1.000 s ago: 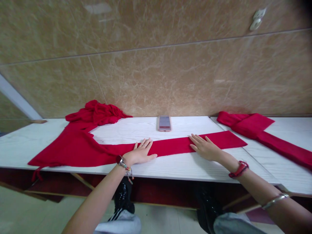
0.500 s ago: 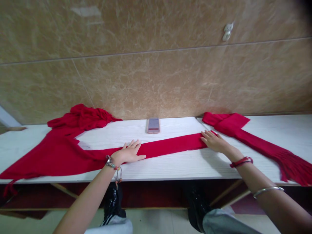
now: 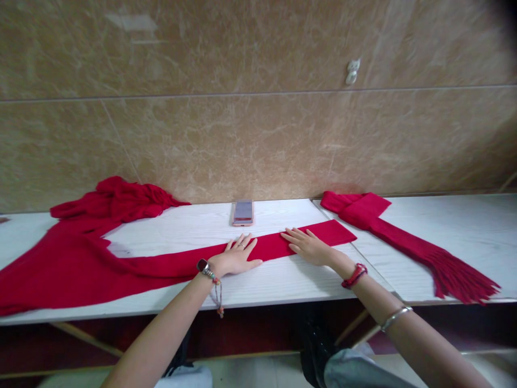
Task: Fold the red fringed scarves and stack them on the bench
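As left hand [image 3: 233, 261] touches red cloth [image 3: 157, 268], right hand [image 3: 311, 249] has shifted inward.

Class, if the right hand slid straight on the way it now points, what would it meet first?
Most likely the phone: the right hand points across the red cloth roughly towards it. The line passes close to the left hand, though, so touching that first cannot be ruled out.

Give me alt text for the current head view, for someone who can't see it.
Left hand and right hand rest palm-down on a long red cloth across a white table. Beyond them, a phone lies near the wall; a fringed red scarf lies at right.
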A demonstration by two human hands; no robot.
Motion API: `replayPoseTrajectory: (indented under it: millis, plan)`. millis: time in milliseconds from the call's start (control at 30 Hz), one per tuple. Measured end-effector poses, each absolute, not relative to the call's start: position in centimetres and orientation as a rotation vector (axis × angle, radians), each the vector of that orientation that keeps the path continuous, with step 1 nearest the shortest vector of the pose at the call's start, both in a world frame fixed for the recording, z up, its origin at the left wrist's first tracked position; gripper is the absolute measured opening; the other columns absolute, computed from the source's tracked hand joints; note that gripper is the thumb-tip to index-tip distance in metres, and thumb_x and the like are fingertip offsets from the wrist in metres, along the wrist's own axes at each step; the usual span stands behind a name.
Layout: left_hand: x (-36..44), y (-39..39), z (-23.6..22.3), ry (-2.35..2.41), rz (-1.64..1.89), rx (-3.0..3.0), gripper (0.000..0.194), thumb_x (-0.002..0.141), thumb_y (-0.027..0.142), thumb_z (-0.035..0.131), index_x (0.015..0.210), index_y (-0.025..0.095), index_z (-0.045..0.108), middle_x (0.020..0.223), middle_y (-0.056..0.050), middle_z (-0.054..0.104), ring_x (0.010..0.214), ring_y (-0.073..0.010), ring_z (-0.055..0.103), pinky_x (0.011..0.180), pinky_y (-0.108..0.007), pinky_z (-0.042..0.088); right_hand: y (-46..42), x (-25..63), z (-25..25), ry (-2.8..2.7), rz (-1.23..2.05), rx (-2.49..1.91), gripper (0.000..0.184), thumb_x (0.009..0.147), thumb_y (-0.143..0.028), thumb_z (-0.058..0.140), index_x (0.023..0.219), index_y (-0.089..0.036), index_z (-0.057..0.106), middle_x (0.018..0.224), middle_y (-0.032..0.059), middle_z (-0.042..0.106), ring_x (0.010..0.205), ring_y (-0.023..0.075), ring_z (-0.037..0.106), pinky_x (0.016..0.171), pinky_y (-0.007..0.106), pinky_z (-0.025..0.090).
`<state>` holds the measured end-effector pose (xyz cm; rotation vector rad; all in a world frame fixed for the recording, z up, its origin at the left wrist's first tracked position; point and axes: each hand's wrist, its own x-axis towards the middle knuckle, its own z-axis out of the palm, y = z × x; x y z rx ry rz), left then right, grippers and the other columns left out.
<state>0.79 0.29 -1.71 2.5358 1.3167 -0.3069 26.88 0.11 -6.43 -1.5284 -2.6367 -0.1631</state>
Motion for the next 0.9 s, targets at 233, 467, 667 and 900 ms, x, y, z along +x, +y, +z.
replayPoseTrajectory:
  millis: [233,467,667,900]
  plan:
    - [1.7,-0.3,0.0,1.384,-0.425,2.468,0.076,0.084,0.060,0.027,0.144,0.015,0.010,0.149,-0.006,-0.004,0.136,-0.0235,-0.006,0.108,-0.048,0.006,1.0,35.8,-7.7,-2.556,-0.276,-1.780,0.045,0.092,-0.023,0.022,0.133,-0.017,0.039,0.140,0.0161,0.036,0.129,0.0286,0.031,0.090,0.055,0.041]
    - [2.8,0.4,0.2,1.462,-0.367,2.539,0.065,0.087,0.057,0.026,0.137,0.016,0.033,0.149,-0.006,0.007,0.136,-0.0265,0.001,0.107,-0.048,0.011,0.8,39.1,-8.3,-2.529,-0.472,-1.927,0.038,0.088,-0.015,0.030,0.115,-0.015,0.058,0.136,0.0175,0.041,0.125,0.0328,0.035,0.082,0.056,0.046]
    - [6.6,0.3,-0.3,1.452,-0.066,2.802,0.056,0.090,0.048,0.031,0.132,0.012,0.040,0.146,-0.012,0.023,0.136,-0.0239,0.014,0.108,-0.042,0.013,1.0,36.3,-6.6,-2.206,-0.504,-1.988,0.046,0.090,-0.025,0.031,0.132,-0.008,0.039,0.137,0.0204,0.039,0.126,0.0304,0.036,0.096,0.051,0.036]
    - [10.1,0.5,-1.9,1.058,-0.138,2.665,0.070,0.087,0.059,0.026,0.143,0.019,0.013,0.149,-0.007,0.003,0.137,-0.0255,0.000,0.106,-0.050,0.011,1.8,31.7,-6.6,-2.597,-0.312,-1.626,0.040,0.092,-0.020,0.031,0.129,-0.012,0.044,0.139,0.0172,0.037,0.129,0.0272,0.030,0.097,0.049,0.036]
